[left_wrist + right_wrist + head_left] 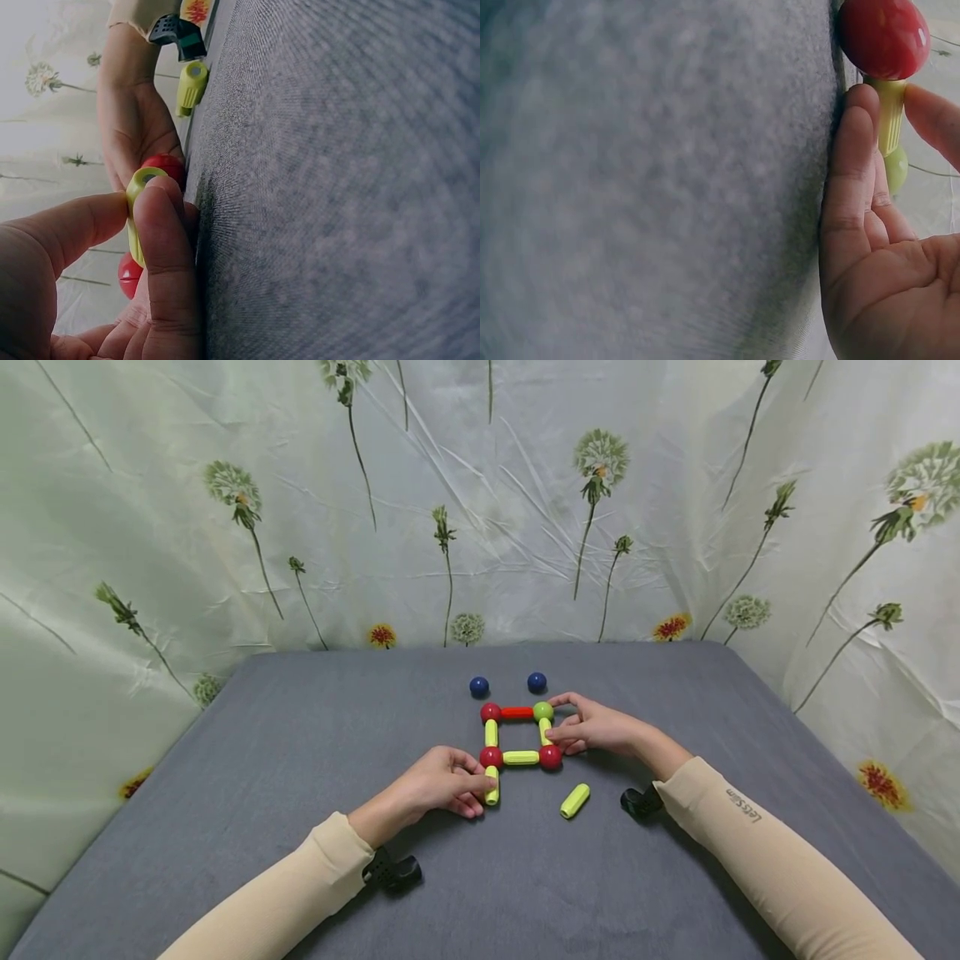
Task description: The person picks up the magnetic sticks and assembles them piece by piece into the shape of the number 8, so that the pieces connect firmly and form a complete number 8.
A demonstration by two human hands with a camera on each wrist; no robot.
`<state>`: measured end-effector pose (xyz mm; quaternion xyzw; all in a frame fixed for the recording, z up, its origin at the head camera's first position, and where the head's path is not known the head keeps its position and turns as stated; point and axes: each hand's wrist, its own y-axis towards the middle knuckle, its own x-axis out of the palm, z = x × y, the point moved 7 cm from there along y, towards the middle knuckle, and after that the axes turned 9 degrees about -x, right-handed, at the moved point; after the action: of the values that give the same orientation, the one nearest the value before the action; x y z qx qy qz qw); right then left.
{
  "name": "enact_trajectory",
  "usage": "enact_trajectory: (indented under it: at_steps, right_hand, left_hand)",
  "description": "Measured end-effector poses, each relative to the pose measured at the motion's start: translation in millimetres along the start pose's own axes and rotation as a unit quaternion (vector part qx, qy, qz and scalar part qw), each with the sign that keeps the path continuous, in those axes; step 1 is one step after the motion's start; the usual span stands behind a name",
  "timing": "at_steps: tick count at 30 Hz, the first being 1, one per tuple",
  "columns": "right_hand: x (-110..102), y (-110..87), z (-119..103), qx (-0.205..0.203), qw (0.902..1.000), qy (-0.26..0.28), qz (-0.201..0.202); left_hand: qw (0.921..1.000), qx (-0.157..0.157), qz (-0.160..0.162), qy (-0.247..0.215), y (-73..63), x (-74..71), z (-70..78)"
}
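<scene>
A square of magnetic rods and balls lies on the table: red balls at three corners, a green ball (pixel 543 711) at the far right, a red rod (pixel 517 713) along the far side and yellow-green rods on the others. My left hand (pixel 448 783) pinches a yellow-green rod (pixel 137 225) whose far end meets the near-left red ball (pixel 491 757). With thumb and fingers, my right hand (pixel 596 727) pinches the square's right-hand rod (pixel 889 116), between the green ball and the near-right red ball (pixel 885 37). One right fingertip is by the green ball.
A loose yellow-green rod (pixel 575 801) lies nearer me, right of the square. Beyond the square sit two dark blue balls, one left (pixel 479 687) and one right (pixel 537 682). The grey cloth table (pixel 262 760) ends at a flower-patterned curtain (pixel 517 527).
</scene>
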<state>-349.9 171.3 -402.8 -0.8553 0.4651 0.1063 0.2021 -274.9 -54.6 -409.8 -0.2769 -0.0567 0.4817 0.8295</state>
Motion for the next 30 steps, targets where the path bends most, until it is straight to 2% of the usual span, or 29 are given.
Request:
enact_trajectory:
  at_steps: [8, 12, 22, 30]
  right_hand:
    - [0, 1.0, -1, 0.002, 0.9999, 0.014, -0.009]
    - [-7, 1.3, -5, 0.002, 0.9999, 0.011, -0.007]
    - [-43, 5.7, -24, -0.02, 0.9949, -0.091, 0.039]
    - [-53, 14.3, -29, -0.03, 0.989, -0.13, 0.065]
  left_hand:
    - [1.0, -0.003, -0.002, -0.003, 0.3, -0.1, -3.4]
    - [1.0, -0.002, 0.0, -0.003, 0.9, -1.6, -3.7]
    - [0.9998, -0.015, 0.006, -0.013, -0.6, -5.4, -0.9]
    - [0.9995, -0.013, 0.001, -0.029, 2.8, -6.8, -2.9]
